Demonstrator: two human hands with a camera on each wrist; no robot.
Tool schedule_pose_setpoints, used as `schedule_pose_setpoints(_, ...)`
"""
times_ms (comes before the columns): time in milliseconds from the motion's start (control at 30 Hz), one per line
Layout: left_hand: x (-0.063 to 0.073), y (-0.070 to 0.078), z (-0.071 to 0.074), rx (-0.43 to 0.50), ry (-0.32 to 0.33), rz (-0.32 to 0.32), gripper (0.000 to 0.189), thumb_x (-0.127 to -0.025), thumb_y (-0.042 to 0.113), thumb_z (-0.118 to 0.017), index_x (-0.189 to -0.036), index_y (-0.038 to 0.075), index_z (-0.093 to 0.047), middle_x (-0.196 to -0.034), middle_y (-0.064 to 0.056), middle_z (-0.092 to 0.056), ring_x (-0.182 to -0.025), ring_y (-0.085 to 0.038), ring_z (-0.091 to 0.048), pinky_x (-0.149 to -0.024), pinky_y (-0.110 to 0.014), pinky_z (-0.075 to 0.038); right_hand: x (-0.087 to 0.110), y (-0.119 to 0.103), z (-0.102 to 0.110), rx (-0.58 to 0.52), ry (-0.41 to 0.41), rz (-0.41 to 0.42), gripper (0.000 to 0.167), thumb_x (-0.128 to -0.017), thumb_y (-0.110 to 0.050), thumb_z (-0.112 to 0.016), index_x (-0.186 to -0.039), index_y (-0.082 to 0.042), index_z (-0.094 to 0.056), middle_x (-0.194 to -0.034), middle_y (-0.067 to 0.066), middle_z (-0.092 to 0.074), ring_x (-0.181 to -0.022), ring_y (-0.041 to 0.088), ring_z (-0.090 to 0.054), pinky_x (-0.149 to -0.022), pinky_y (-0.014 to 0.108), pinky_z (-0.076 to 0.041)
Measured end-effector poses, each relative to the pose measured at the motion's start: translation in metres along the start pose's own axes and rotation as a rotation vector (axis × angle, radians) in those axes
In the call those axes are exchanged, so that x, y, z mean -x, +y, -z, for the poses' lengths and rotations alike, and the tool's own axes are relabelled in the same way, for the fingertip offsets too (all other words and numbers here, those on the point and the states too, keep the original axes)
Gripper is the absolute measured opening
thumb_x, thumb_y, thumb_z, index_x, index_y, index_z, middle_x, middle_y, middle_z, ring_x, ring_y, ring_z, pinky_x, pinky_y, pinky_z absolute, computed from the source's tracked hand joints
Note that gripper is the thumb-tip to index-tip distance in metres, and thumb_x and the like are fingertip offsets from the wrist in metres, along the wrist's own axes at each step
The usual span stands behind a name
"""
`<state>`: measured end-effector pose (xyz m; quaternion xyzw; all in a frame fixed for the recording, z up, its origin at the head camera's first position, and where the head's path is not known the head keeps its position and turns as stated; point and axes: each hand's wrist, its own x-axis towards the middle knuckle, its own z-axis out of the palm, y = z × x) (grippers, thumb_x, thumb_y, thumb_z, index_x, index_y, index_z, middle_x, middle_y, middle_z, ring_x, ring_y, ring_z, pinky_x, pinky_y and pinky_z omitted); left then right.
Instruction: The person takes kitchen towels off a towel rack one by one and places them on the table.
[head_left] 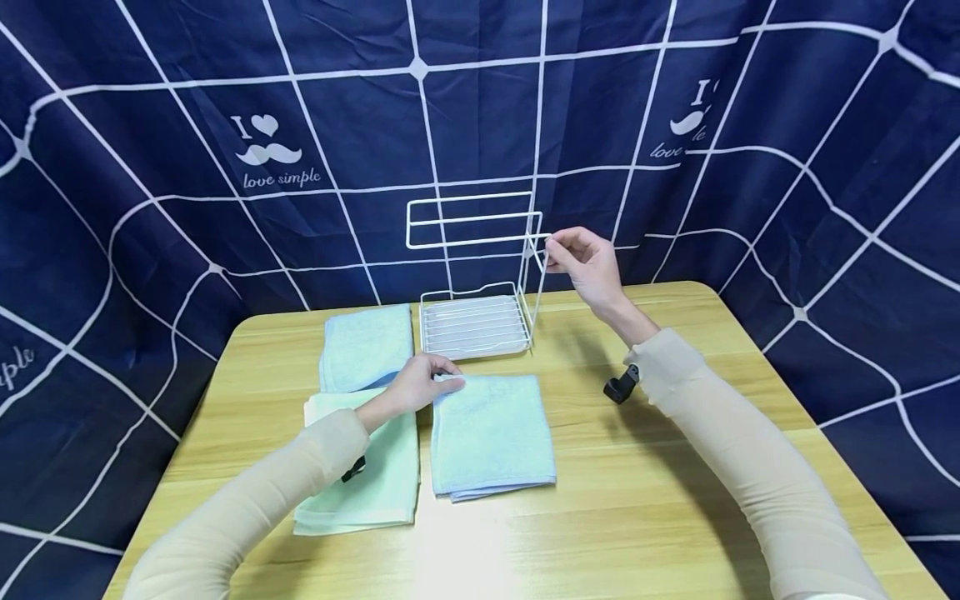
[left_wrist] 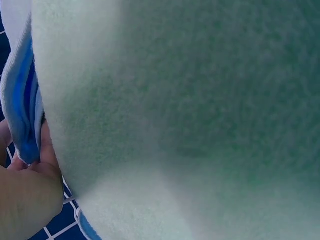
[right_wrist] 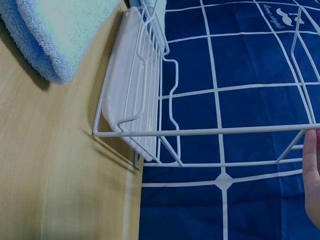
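A white wire rack [head_left: 474, 243] with a tray [head_left: 476, 321] in its base stands at the table's back edge. My right hand [head_left: 588, 267] pinches the rack's upper right corner; in the right wrist view only the fingers [right_wrist: 311, 165] show, against the wire. In front of the rack lies a folded light blue towel [head_left: 491, 433]. Its upper left corner is pinched by my left hand [head_left: 420, 383], and the left wrist view has the towel's folded edge [left_wrist: 22, 105] between the fingers. Beneath my left forearm is a folded pale green towel [head_left: 375, 483].
Another folded light blue towel [head_left: 367, 346] lies left of the rack, behind the green one. The wooden table [head_left: 645, 517] is bordered at the back and sides by a dark blue curtain [head_left: 480, 125] with white lines.
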<state>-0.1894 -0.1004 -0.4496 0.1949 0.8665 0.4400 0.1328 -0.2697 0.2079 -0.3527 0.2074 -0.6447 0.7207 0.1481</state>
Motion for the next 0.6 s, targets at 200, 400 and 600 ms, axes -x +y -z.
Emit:
schedule_pose_setpoints(200,0.000,-0.001,0.003,-0.002,0.013,0.009,0.016,-0.099,0.021,-0.076,-0.106,0.008,-0.081,-0.105,-0.009,-0.079,-0.082,-0.009,-0.064,-0.075,-0.027,-0.052,-0.001,0.002,-0.002,-0.018,0.008,0.000,0.006,-0.098,-0.002,-0.072,-0.098,-0.007,-0.076,-0.087,0.001,-0.076,-0.073,0.008,-0.072,-0.071,0.023,-0.063)
schedule_pose_setpoints(400,0.001,-0.001,0.010,0.005,0.052,0.027,0.017,-0.098,0.022,-0.076,-0.106,0.008,-0.081,-0.106,-0.009,-0.079,-0.090,-0.014,-0.071,-0.083,-0.029,-0.058,-0.002,0.000,-0.002,0.015,0.013,0.004,0.012,-0.099,0.002,-0.069,-0.097,-0.008,-0.075,-0.085,-0.003,-0.075,-0.073,0.007,-0.072,-0.071,0.023,-0.063)
schedule_pose_setpoints(600,0.007,0.001,0.024,0.030,0.133,0.009,0.018,-0.101,0.018,-0.072,-0.108,0.002,-0.079,-0.106,-0.015,-0.080,-0.091,-0.026,-0.077,-0.078,-0.026,-0.060,-0.001,-0.005,0.003,0.032,0.011,0.005,0.019,-0.099,0.005,-0.067,-0.095,-0.012,-0.075,-0.084,-0.004,-0.077,-0.070,0.008,-0.073,-0.070,0.023,-0.063)
